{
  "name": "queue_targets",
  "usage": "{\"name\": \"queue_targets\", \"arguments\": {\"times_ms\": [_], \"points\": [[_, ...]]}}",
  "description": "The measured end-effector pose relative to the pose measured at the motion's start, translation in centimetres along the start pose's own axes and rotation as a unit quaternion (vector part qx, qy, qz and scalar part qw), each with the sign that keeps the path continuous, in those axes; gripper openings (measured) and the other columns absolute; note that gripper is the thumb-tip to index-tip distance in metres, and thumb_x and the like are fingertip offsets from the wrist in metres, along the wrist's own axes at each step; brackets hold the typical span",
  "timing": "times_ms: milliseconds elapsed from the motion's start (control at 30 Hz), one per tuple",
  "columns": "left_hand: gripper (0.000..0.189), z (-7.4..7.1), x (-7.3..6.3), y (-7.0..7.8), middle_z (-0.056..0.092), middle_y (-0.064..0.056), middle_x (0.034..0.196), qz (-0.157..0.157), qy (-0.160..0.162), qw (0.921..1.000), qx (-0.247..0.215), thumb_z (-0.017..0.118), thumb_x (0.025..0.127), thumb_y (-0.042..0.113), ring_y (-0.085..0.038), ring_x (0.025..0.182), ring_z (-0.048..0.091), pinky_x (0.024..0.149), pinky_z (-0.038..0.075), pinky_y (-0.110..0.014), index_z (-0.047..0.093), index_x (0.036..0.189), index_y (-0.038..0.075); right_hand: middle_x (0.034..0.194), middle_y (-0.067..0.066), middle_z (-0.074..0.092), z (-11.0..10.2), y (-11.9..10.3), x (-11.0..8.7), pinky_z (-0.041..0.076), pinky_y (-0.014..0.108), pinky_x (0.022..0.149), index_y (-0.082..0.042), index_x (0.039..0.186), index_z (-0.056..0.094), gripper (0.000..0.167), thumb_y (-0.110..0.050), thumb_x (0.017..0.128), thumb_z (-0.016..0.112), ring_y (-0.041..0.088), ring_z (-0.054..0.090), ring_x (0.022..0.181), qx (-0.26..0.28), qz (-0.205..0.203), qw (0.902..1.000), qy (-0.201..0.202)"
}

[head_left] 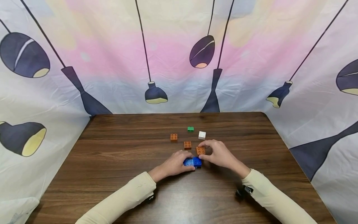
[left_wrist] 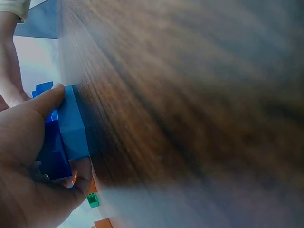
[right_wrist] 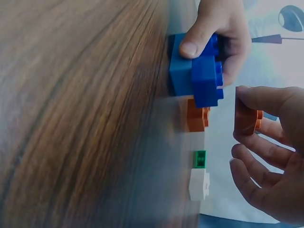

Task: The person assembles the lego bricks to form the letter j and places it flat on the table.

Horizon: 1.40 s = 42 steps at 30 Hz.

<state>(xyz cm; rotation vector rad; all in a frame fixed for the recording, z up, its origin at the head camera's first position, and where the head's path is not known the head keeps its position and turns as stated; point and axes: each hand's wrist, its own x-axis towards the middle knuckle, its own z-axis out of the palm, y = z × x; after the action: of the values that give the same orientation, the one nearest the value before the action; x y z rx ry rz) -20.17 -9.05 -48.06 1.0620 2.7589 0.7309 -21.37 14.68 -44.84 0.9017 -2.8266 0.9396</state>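
Observation:
My left hand (head_left: 174,163) grips a small stack of toy building bricks low on the table, thumb on the near side and fingers on the far side. The stack has a lighter blue brick (right_wrist: 180,76) at the bottom, with a dark blue brick (right_wrist: 205,80) on top that overhangs its end. Light blue studs also show on top of the stack in the head view. Just right of it, my right hand (head_left: 219,154) pinches an orange brick (right_wrist: 244,114) between thumb and fingers. That brick is raised off the table, its studs facing up.
Beyond the hands on the brown wooden table (head_left: 126,133) lie two more orange bricks, one nearer (head_left: 187,145) and one farther left (head_left: 174,137). A green brick (head_left: 190,129) and a white brick (head_left: 202,135) sit behind them. A patterned curtain (head_left: 117,62) surrounds the table.

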Motion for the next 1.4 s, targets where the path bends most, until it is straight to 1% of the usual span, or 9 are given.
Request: {"name": "queue_targets", "arguments": {"times_ms": [167, 300, 533, 667, 800, 1167, 1400], "points": [[0.039, 0.0, 0.0, 0.0, 0.071, -0.004, 0.113, -0.001, 0.003, 1.0000, 0.002, 0.078, 0.092, 0.035, -0.017, 0.101, 0.062, 0.087, 0.051, -0.037, 0.069, 0.119, 0.008, 0.109, -0.002, 0.073, 0.0, -0.7, -0.3, 0.053, 0.045, 0.085, -0.014, 0.118, 0.073, 0.035, -0.029, 0.088, 0.083, 0.023, 0.068, 0.102, 0.004, -0.004, 1.0000, -0.004], [0.038, 0.0, 0.0, 0.0, 0.071, -0.003, 0.113, 0.003, 0.005, 1.0000, 0.002, 0.078, 0.092, 0.035, -0.017, 0.100, 0.062, 0.086, 0.051, -0.036, 0.069, 0.119, 0.009, 0.110, -0.001, 0.074, 0.3, -0.9, -0.6, 0.053, 0.047, 0.087, -0.013, 0.117, 0.073, 0.035, -0.029, 0.088, 0.083, 0.022, 0.068, 0.103, -0.002, -0.014, 0.9999, -0.010], [0.038, 0.1, 0.0, 0.0, 0.071, -0.003, 0.110, 0.003, 0.006, 1.0000, 0.004, 0.078, 0.092, 0.035, -0.015, 0.095, 0.060, 0.081, 0.049, -0.032, 0.069, 0.117, 0.008, 0.108, -0.002, 0.074, 1.0, -1.0, -1.0, 0.054, 0.040, 0.082, -0.013, 0.114, 0.073, 0.034, -0.029, 0.087, 0.084, 0.017, 0.068, 0.097, -0.004, -0.024, 0.9997, -0.007], [0.037, 0.1, 0.0, -0.1, 0.070, -0.002, 0.108, 0.005, 0.006, 1.0000, 0.001, 0.079, 0.091, 0.035, -0.014, 0.091, 0.058, 0.077, 0.047, -0.030, 0.069, 0.115, 0.009, 0.108, -0.002, 0.074, 1.4, -1.1, -1.1, 0.054, 0.037, 0.082, -0.013, 0.113, 0.073, 0.033, -0.030, 0.086, 0.084, 0.015, 0.068, 0.096, -0.005, -0.036, 0.9993, -0.008], [0.036, 0.1, 0.1, -0.1, 0.070, -0.001, 0.107, 0.004, 0.006, 1.0000, 0.001, 0.079, 0.091, 0.035, -0.013, 0.091, 0.058, 0.076, 0.046, -0.029, 0.069, 0.114, 0.009, 0.108, -0.001, 0.074, 1.6, -1.1, -1.2, 0.055, 0.034, 0.080, -0.013, 0.112, 0.074, 0.032, -0.029, 0.086, 0.084, 0.014, 0.068, 0.094, -0.002, -0.043, 0.9991, -0.005], [0.038, 0.2, 0.0, -0.2, 0.070, -0.002, 0.109, 0.003, 0.010, 0.9999, 0.003, 0.079, 0.091, 0.035, -0.015, 0.095, 0.059, 0.078, 0.047, -0.031, 0.069, 0.116, 0.008, 0.107, -0.001, 0.074, 1.8, -0.9, -1.3, 0.055, 0.033, 0.079, -0.013, 0.111, 0.074, 0.033, -0.030, 0.086, 0.085, 0.013, 0.068, 0.094, -0.005, -0.042, 0.9991, -0.002], [0.039, 0.1, 0.0, -0.2, 0.070, -0.003, 0.111, -0.002, 0.006, 1.0000, -0.002, 0.078, 0.091, 0.035, -0.015, 0.094, 0.059, 0.078, 0.047, -0.030, 0.069, 0.118, 0.009, 0.107, -0.002, 0.074, 1.8, -0.6, -1.1, 0.055, 0.030, 0.078, -0.015, 0.111, 0.075, 0.033, -0.032, 0.085, 0.085, 0.012, 0.068, 0.092, 0.021, -0.030, 0.9993, -0.011]]}}
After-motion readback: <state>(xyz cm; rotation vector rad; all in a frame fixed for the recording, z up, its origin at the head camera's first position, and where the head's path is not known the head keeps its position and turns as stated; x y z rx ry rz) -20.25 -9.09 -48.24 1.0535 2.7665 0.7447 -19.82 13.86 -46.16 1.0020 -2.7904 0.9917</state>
